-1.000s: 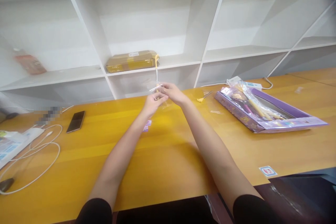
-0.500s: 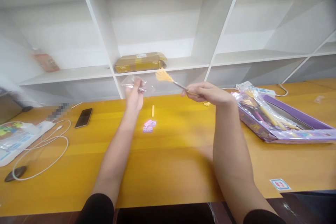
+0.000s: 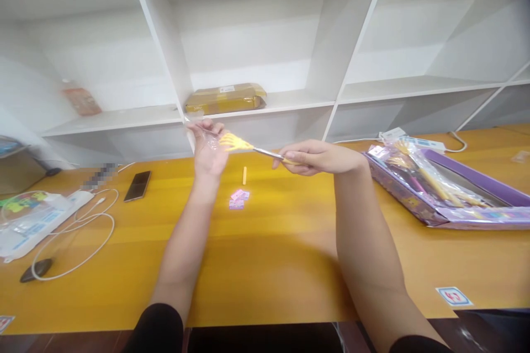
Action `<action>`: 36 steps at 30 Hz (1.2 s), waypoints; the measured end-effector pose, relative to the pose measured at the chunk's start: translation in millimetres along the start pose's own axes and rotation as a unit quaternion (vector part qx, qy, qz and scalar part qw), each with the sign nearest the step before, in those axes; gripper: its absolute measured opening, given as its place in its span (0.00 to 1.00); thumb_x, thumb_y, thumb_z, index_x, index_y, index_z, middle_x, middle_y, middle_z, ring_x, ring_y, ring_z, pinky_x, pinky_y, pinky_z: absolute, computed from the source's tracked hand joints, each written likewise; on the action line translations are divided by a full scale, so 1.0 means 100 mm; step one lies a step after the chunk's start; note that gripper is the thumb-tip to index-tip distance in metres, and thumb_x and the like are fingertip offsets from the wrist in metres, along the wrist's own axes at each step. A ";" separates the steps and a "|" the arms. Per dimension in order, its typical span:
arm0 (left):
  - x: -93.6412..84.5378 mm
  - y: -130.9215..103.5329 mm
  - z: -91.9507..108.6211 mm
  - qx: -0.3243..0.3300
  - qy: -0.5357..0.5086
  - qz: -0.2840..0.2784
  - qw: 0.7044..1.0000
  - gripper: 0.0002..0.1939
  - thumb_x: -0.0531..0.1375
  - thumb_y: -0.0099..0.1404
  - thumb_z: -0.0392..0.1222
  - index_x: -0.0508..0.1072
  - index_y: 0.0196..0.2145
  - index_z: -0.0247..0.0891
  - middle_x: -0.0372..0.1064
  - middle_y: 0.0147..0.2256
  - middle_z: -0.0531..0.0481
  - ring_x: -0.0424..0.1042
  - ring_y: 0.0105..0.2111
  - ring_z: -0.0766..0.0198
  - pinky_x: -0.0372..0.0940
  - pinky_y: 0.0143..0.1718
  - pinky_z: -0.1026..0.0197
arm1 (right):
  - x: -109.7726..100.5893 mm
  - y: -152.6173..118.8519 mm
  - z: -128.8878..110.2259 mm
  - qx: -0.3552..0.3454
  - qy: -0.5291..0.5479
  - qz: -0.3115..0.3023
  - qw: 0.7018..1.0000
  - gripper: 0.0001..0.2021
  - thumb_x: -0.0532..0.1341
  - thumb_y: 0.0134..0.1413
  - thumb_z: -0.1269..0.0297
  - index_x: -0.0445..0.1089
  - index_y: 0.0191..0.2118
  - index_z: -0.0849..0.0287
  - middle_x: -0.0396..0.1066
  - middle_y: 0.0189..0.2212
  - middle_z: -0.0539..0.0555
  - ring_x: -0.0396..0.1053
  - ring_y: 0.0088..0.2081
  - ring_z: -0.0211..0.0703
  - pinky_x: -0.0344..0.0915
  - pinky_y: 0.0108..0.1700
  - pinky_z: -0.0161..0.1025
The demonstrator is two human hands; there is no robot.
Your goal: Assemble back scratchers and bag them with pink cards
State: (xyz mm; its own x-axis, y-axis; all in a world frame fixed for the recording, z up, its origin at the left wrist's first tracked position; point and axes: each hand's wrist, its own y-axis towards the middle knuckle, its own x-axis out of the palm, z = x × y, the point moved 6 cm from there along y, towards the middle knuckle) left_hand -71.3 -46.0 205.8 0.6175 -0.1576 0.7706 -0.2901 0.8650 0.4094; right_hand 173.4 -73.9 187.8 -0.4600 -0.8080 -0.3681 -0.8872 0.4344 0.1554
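Note:
My right hand [image 3: 304, 158] is closed round the handle end of a yellow back scratcher [image 3: 265, 151] with a silver rod. Its hand-shaped head points left and reaches my left hand [image 3: 209, 149]. A clear plastic bag [image 3: 212, 142] is held in my left hand, its fingers curled and raised above the table. The scratcher's head is at or against the bag; I cannot tell whether it is inside. Below them on the table lie a short yellow stick [image 3: 244, 176] and several small pink and purple cards [image 3: 237, 203].
At the right stands a purple open box [image 3: 439, 215] with bagged back scratchers [image 3: 430, 176] in it. To the left lie a phone [image 3: 137, 186], a white cable [image 3: 111, 226] and a dark mouse [image 3: 36, 270]. A taped carton [image 3: 226, 99] sits on the white shelf behind.
My right hand has moved the back scratcher left and slightly down, bringing its head to the bag. My left hand has turned, with its palm now more in view.

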 end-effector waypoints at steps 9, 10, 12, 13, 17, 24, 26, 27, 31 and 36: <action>0.09 -0.06 0.08 0.062 -0.005 -0.075 0.995 0.28 0.66 0.68 0.69 0.75 0.23 0.44 0.64 0.28 0.52 0.56 0.27 0.66 0.59 0.26 0.65 | 0.15 0.15 -0.02 -0.001 0.035 -0.022 0.999 0.23 0.56 0.80 0.47 0.74 0.54 0.65 0.49 0.25 0.42 0.44 0.22 0.31 0.45 0.22 0.32; 0.08 -0.05 0.08 0.065 0.007 -0.073 0.995 0.28 0.66 0.68 0.69 0.75 0.23 0.44 0.63 0.28 0.51 0.56 0.27 0.66 0.59 0.26 0.64 | 0.16 0.16 -0.01 0.001 0.036 -0.020 0.999 0.23 0.56 0.80 0.47 0.74 0.54 0.65 0.50 0.25 0.42 0.44 0.22 0.31 0.45 0.22 0.32; 0.06 -0.04 0.08 0.072 0.028 -0.076 0.994 0.27 0.65 0.69 0.69 0.76 0.24 0.45 0.63 0.28 0.51 0.57 0.27 0.65 0.60 0.26 0.64 | 0.16 0.18 0.00 -0.001 0.039 -0.009 0.999 0.23 0.56 0.80 0.47 0.74 0.54 0.65 0.49 0.25 0.42 0.44 0.22 0.31 0.45 0.22 0.31; 0.05 -0.03 0.07 0.074 0.036 -0.082 0.993 0.27 0.65 0.70 0.68 0.77 0.25 0.45 0.63 0.28 0.51 0.58 0.28 0.65 0.61 0.27 0.64 | 0.16 0.19 0.00 -0.003 0.043 -0.001 0.999 0.23 0.56 0.79 0.47 0.74 0.54 0.65 0.48 0.25 0.42 0.44 0.22 0.31 0.45 0.22 0.31; -0.02 0.02 0.05 0.068 0.060 -0.097 0.991 0.23 0.67 0.68 0.68 0.80 0.29 0.48 0.69 0.30 0.51 0.64 0.29 0.66 0.65 0.30 0.63 | 0.17 0.24 0.00 -0.003 0.056 0.018 0.998 0.23 0.57 0.78 0.45 0.74 0.54 0.65 0.46 0.26 0.41 0.43 0.23 0.31 0.44 0.22 0.31; 0.02 0.01 0.08 0.011 0.065 -0.111 0.992 0.28 0.63 0.68 0.74 0.83 0.49 0.49 0.81 0.47 0.47 0.77 0.39 0.62 0.74 0.40 0.60 | 0.10 0.24 0.02 0.005 0.037 0.068 0.997 0.23 0.58 0.78 0.45 0.74 0.53 0.64 0.48 0.27 0.42 0.42 0.24 0.31 0.44 0.23 0.31; 0.05 0.00 0.08 -0.010 0.067 -0.115 0.991 0.31 0.61 0.69 0.74 0.81 0.53 0.47 0.81 0.51 0.43 0.80 0.42 0.59 0.75 0.44 0.58 | 0.08 0.24 0.02 0.011 0.028 0.080 0.996 0.23 0.58 0.78 0.45 0.74 0.53 0.63 0.49 0.27 0.43 0.43 0.25 0.32 0.43 0.24 0.32; 0.06 -0.01 0.08 -0.023 0.069 -0.116 0.991 0.32 0.60 0.70 0.74 0.81 0.53 0.45 0.80 0.52 0.42 0.81 0.44 0.57 0.76 0.45 0.57 | 0.08 0.25 0.02 0.014 0.021 0.086 0.996 0.23 0.58 0.78 0.45 0.74 0.53 0.63 0.50 0.27 0.43 0.43 0.25 0.32 0.44 0.24 0.32; 0.08 -0.03 0.00 -0.089 0.088 -0.111 0.986 0.28 0.55 0.76 0.67 0.80 0.50 0.40 0.81 0.50 0.38 0.82 0.49 0.52 0.77 0.49 0.53 | 0.05 0.25 -0.01 0.025 -0.021 0.115 0.993 0.22 0.59 0.77 0.45 0.75 0.52 0.62 0.54 0.26 0.44 0.47 0.25 0.32 0.47 0.24 0.32; 0.05 -0.01 -0.08 -0.123 0.115 -0.100 0.981 0.22 0.54 0.78 0.57 0.81 0.50 0.39 0.82 0.51 0.39 0.83 0.50 0.54 0.76 0.54 0.54 | -0.01 0.22 -0.03 0.046 -0.091 0.164 0.981 0.20 0.61 0.75 0.46 0.77 0.49 0.60 0.59 0.26 0.46 0.54 0.25 0.34 0.52 0.25 0.33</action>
State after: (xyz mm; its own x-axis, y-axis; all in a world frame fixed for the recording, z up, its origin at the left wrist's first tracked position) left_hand -62.2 -43.7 205.9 0.8009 -0.2476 0.5451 0.0199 0.9210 0.3891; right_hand 153.7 -64.7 194.4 -0.6988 -0.5389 -0.4704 -0.6824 0.6995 0.2125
